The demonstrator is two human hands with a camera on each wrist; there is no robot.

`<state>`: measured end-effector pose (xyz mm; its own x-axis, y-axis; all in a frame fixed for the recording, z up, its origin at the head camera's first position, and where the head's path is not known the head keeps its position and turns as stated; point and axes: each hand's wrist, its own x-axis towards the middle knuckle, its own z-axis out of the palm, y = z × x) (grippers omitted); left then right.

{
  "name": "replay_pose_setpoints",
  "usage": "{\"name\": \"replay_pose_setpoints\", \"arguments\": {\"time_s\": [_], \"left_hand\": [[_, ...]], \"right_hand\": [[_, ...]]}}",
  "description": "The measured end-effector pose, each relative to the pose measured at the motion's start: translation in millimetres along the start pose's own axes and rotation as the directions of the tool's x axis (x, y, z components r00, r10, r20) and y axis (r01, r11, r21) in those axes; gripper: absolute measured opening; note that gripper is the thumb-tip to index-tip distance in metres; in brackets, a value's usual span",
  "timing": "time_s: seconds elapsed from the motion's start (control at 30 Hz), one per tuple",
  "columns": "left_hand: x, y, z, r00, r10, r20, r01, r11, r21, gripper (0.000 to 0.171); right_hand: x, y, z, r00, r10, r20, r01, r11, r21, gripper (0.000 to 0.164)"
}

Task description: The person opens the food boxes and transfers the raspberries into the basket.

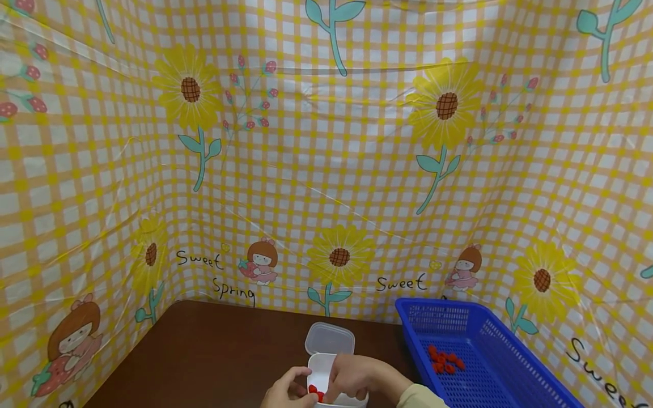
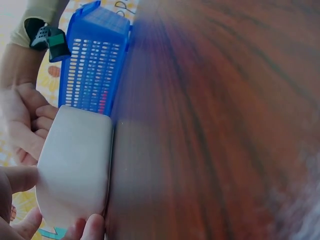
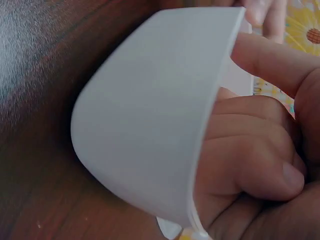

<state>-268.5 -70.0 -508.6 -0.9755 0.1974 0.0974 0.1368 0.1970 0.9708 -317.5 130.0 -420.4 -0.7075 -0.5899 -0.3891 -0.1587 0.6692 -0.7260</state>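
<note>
A white plastic box (image 1: 319, 365) stands on the table with several small red pieces (image 1: 316, 392) in its near left corner. My left hand (image 1: 291, 390) holds the box at that corner; in the left wrist view its fingertips (image 2: 93, 227) lie against the white wall. Over the rim from the right reaches my right hand (image 1: 352, 374), one finger pointing down inside beside the red pieces. In the right wrist view its other fingers (image 3: 250, 150) are curled behind the box wall, which hides the fingertips, so I cannot tell whether they pinch a piece.
Behind the box lies a translucent lid (image 1: 330, 339). To the right is a blue perforated basket (image 1: 471, 340) holding several more red pieces (image 1: 442, 360). The dark brown table (image 1: 204, 357) meets a checkered, sunflower-printed cloth (image 1: 326, 198) at the back and sides.
</note>
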Motion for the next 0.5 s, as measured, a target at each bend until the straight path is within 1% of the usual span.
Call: {"name": "replay_pose_setpoints", "arguments": {"time_s": [0.17, 0.27, 0.5], "left_hand": [[-0.6, -0.7, 0.5, 1.0, -0.002, 0.002, 0.002, 1.0, -0.01, 0.045], [-0.2, -1.3, 0.6, 1.0, -0.008, 0.003, 0.008, 1.0, -0.011, 0.045], [1.0, -1.0, 0.3, 1.0, -0.014, -0.009, 0.014, 1.0, 0.0, 0.043]], "right_hand": [[3.0, 1.4, 8.8, 1.0, 0.026, -0.005, -0.026, 0.998, -0.061, 0.032], [3.2, 1.5, 12.6, 0.999, 0.03, -0.023, -0.032, 0.996, -0.082, 0.035], [5.4, 4.2, 20.0, 0.997, -0.022, -0.068, 0.012, 0.989, -0.148, 0.035]]}}
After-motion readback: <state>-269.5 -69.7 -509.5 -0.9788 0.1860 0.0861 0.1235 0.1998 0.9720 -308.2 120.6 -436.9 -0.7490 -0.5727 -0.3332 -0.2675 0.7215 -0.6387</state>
